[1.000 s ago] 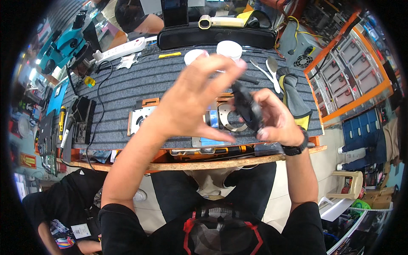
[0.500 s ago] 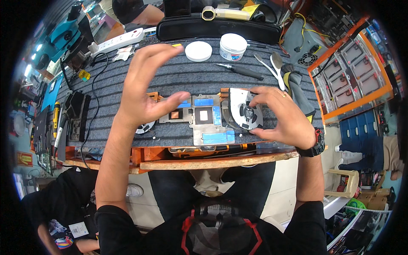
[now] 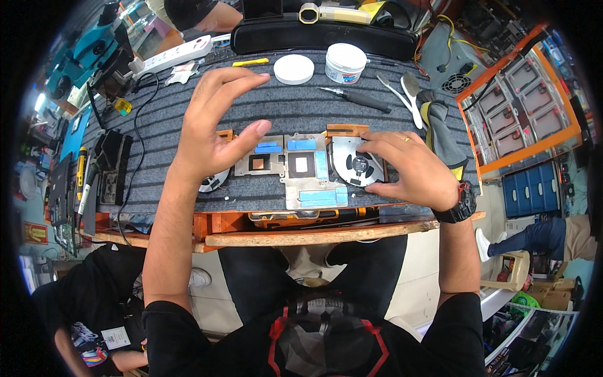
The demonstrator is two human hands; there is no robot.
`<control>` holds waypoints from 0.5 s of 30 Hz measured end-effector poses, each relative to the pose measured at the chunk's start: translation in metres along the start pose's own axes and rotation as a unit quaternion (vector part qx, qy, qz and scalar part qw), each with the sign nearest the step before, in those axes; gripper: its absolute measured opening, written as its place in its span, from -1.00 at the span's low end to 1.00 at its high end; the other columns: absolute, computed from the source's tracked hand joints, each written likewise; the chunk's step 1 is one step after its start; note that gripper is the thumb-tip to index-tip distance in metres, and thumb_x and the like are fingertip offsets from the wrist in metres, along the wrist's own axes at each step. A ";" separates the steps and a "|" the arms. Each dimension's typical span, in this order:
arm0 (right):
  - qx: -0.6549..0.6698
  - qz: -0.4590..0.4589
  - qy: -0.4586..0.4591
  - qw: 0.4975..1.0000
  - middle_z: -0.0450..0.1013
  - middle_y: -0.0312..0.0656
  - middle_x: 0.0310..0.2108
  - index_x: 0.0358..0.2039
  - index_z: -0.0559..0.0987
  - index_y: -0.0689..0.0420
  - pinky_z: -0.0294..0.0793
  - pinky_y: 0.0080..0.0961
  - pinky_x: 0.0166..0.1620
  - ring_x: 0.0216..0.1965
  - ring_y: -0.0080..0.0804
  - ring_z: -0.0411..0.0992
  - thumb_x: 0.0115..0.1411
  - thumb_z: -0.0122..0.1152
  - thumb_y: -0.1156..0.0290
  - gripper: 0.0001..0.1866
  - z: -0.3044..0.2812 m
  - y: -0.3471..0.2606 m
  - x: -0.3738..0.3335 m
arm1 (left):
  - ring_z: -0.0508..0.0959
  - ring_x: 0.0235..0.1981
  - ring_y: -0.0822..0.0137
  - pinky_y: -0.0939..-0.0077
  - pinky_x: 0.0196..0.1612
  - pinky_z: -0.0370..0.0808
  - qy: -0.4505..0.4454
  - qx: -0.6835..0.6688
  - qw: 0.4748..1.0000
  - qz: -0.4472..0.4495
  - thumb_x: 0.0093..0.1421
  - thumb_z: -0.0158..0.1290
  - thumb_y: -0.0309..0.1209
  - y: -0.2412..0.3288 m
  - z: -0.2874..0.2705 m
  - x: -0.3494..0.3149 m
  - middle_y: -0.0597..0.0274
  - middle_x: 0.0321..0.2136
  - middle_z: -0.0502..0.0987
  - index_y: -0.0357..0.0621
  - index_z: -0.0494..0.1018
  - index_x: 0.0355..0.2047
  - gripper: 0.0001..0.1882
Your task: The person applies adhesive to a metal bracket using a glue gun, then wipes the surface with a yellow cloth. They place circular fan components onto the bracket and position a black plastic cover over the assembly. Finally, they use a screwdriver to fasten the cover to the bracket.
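A laptop heatsink plate with blue thermal pads lies near the table's front edge. At its right end sits a white-and-black cooling fan, flat under copper fins. My right hand grips this fan by its upper and lower edges, thumb towards me. Over the left end hovers my left hand, open, its thumb and fingers spread with nothing between them. Below its wrist shows part of a second fan; the rest is hidden by the hand.
Behind lie a yellow tool, a white lid, a white tub, a dark-handled tool, and white brushes. A grey-yellow glove lies right of them. A black cable runs down the left side.
The right fan, tilted up before, now lies flat beside the plate under the copper fins. My right hand has come down with it. My left hand stays nearly still.
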State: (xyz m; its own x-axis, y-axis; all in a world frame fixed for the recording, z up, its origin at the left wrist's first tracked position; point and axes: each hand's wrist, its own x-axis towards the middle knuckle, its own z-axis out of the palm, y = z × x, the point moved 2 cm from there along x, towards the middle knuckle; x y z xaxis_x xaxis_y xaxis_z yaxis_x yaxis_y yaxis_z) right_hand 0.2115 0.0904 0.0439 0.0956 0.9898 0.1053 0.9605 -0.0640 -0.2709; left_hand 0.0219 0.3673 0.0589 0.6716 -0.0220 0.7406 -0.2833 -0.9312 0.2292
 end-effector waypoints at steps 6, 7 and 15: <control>0.007 0.020 0.004 1.000 0.47 -0.16 0.21 0.13 0.53 0.02 0.28 -0.17 0.26 0.25 -0.12 0.40 -0.01 0.55 0.24 -0.34 0.003 0.000 0.000 | 0.55 0.01 0.07 0.23 0.12 0.45 -0.012 -0.007 1.000 -0.008 0.16 0.22 -0.22 -0.004 0.001 -0.007 -0.03 -0.05 0.56 -0.25 0.57 0.06 -0.49; 0.012 0.020 0.007 1.000 0.47 -0.16 0.21 0.13 0.53 0.02 0.28 -0.17 0.26 0.25 -0.12 0.40 -0.02 0.55 0.24 -0.34 0.004 0.000 0.000 | 0.55 0.01 0.07 0.23 0.12 0.45 -0.016 -0.006 1.000 -0.007 0.16 0.22 -0.22 -0.004 0.001 -0.009 -0.03 -0.05 0.56 -0.24 0.57 0.06 -0.50; 0.036 0.016 0.029 0.999 0.49 -0.14 0.15 0.11 0.52 0.04 0.30 -0.19 0.24 0.23 -0.12 0.40 0.01 0.53 0.24 -0.36 0.004 0.000 -0.003 | 0.55 -0.02 0.10 0.22 0.08 0.46 -0.030 -0.049 0.998 -0.023 0.05 0.33 -0.28 -0.001 0.008 -0.009 0.10 -0.09 0.58 -0.15 0.60 0.01 -0.51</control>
State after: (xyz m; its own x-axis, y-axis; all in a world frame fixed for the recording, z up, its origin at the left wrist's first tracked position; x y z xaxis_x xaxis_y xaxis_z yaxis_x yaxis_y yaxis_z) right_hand 0.2104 0.0881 0.0401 0.1429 0.9782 0.1504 0.9355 -0.0839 -0.3432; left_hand 0.0221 0.3654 0.0468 0.7247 -0.0046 0.6890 -0.3152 -0.8914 0.3255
